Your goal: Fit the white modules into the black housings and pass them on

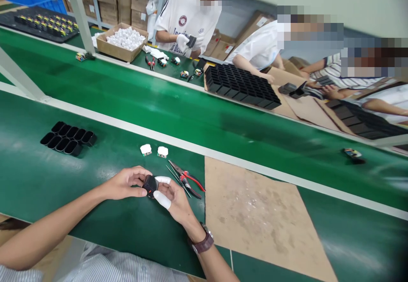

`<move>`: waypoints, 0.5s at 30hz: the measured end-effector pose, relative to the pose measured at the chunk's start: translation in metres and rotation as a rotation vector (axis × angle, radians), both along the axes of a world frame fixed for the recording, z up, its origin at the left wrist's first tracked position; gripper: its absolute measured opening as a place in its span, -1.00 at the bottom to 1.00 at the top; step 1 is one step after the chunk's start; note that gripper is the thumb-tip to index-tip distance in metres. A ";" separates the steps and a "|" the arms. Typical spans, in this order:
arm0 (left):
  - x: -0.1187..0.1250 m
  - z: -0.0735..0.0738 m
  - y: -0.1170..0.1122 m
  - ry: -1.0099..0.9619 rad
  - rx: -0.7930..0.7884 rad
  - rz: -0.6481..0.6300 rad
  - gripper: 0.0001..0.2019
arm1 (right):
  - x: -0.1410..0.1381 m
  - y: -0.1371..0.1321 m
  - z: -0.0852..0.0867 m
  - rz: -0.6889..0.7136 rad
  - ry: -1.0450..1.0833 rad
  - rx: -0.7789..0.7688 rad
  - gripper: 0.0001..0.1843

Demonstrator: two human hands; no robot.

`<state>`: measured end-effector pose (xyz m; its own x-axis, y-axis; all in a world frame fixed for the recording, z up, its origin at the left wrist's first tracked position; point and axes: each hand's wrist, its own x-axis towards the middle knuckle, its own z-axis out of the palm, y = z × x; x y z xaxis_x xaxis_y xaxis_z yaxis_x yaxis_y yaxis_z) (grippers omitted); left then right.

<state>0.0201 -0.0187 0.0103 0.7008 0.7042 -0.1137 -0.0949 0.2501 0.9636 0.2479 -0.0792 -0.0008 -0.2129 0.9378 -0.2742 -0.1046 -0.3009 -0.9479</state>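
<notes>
Left hand and right hand both grip one black case, likely mid-work; two white-topped boards and open black cups sit unheld on the worktop.

"What sort of place is this?"

"A factory assembly line, it seems: a long green belt runs between the near counter and the far side, where several people work in a row."

"Anything else that says so?"

"Batches of alike goods: black cases packed in close rows, small electronic parts on both sides, a box heaped with white pieces. Pliers lie near some parts, and cartons are stacked in the background."
</notes>
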 end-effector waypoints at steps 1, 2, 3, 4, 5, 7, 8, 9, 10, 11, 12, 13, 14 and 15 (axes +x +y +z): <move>0.000 0.001 0.001 0.003 -0.013 -0.008 -0.56 | 0.000 0.000 0.001 0.010 -0.015 0.009 -0.40; 0.000 0.002 0.001 0.007 -0.020 -0.011 -0.58 | 0.000 0.000 0.002 0.021 -0.031 0.019 -0.41; 0.000 0.002 0.002 0.014 -0.022 -0.011 -0.59 | -0.001 0.001 0.003 0.032 -0.047 0.030 -0.42; 0.001 0.002 0.001 0.022 -0.024 -0.008 -0.59 | -0.002 0.001 0.003 0.038 -0.063 0.040 -0.43; 0.001 0.001 0.001 0.032 -0.026 -0.005 -0.60 | -0.002 0.001 0.004 0.040 -0.077 0.049 -0.44; 0.002 -0.002 0.000 0.046 -0.027 0.003 -0.59 | -0.004 0.001 0.003 0.037 -0.099 0.070 -0.45; 0.003 -0.004 -0.001 0.048 -0.024 0.007 -0.59 | -0.005 0.000 0.002 0.033 -0.107 0.082 -0.46; 0.003 -0.005 -0.002 0.047 -0.021 0.007 -0.59 | -0.005 0.000 0.002 0.029 -0.113 0.098 -0.47; 0.003 -0.006 -0.002 0.039 -0.019 0.006 -0.60 | -0.006 -0.001 0.001 0.026 -0.119 0.115 -0.48; 0.004 -0.006 -0.003 0.029 -0.017 0.003 -0.61 | -0.006 -0.001 0.001 0.026 -0.125 0.133 -0.50; 0.003 -0.007 -0.003 0.019 -0.014 0.000 -0.61 | -0.006 -0.002 0.001 0.028 -0.132 0.150 -0.52; 0.003 -0.006 -0.003 0.010 -0.009 -0.003 -0.61 | -0.006 -0.003 0.002 0.034 -0.140 0.168 -0.54; 0.002 -0.006 -0.002 0.003 0.001 -0.006 -0.61 | -0.006 -0.003 0.002 0.044 -0.153 0.187 -0.56; 0.001 -0.005 -0.001 -0.002 0.019 -0.009 -0.61 | -0.005 -0.003 0.003 0.054 -0.178 0.215 -0.57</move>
